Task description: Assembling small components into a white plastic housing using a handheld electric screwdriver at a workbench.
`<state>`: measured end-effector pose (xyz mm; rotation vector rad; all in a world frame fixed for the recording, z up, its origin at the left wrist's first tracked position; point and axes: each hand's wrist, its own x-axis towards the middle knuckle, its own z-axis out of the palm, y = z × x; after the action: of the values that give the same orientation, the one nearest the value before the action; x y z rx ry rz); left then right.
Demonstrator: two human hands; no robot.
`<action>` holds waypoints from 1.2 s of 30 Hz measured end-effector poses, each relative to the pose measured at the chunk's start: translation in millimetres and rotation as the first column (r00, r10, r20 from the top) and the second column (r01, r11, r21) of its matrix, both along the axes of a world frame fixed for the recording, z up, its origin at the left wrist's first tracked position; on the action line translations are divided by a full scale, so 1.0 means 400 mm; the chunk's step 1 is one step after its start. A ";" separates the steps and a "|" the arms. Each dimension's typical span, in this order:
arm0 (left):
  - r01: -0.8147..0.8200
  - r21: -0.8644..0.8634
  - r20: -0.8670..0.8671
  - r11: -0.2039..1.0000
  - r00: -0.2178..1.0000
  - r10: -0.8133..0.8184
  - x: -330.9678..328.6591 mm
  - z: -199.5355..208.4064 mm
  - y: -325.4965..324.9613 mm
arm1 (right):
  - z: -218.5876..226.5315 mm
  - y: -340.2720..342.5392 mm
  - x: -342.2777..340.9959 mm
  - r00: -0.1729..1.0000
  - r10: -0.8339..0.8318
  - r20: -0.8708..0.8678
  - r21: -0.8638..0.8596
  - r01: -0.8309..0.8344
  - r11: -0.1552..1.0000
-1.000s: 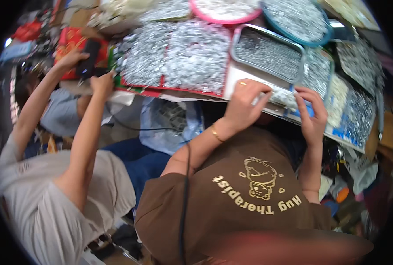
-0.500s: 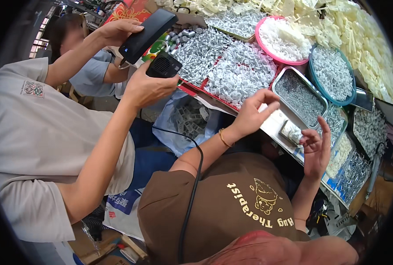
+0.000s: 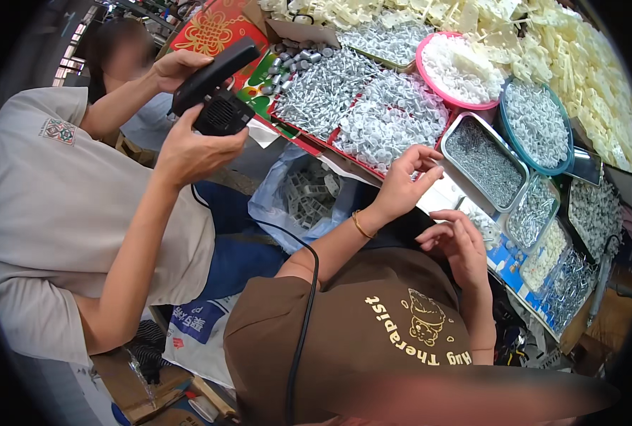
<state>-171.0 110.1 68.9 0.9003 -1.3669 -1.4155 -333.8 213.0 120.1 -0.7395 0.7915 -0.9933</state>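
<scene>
Hovering just beside a metal tray [image 3: 472,179] of small grey pieces [image 3: 485,157], the left hand [image 3: 405,183] is holding its thumb and forefinger narrowly apart; whether a tiny part is sitting between them cannot be told. The right hand [image 3: 465,247] is curling loosely, its contents likewise unclear, near the small white parts [image 3: 482,223], which are lying on the near side of the tray. Fingertip handling of small parts is apparently occupying both hands; the next move is probably calling for a fine, steady pinch. Farther left, a co-worker's hand [image 3: 203,150] is gripping a black grilled device [image 3: 223,115].
</scene>
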 end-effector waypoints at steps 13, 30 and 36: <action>0.071 0.014 0.021 0.997 0.997 -0.072 -0.016 0.015 0.012 | -0.023 0.055 -0.129 0.951 -0.304 -0.062 -0.106 0.297 0.949; 0.064 0.051 -0.017 0.997 0.998 -0.063 -0.043 0.039 0.013 | -0.023 0.071 -0.190 0.870 -0.481 -0.111 -0.069 0.476 0.877; 0.019 -0.037 0.104 0.999 0.994 -0.015 -0.051 0.019 0.017 | -0.045 0.066 -0.209 0.747 -0.571 -0.340 -0.244 0.516 0.821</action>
<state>-191.6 116.9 76.3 0.9508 -1.4778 -1.3674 -417.5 239.3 102.1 -0.8635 1.3648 -1.4615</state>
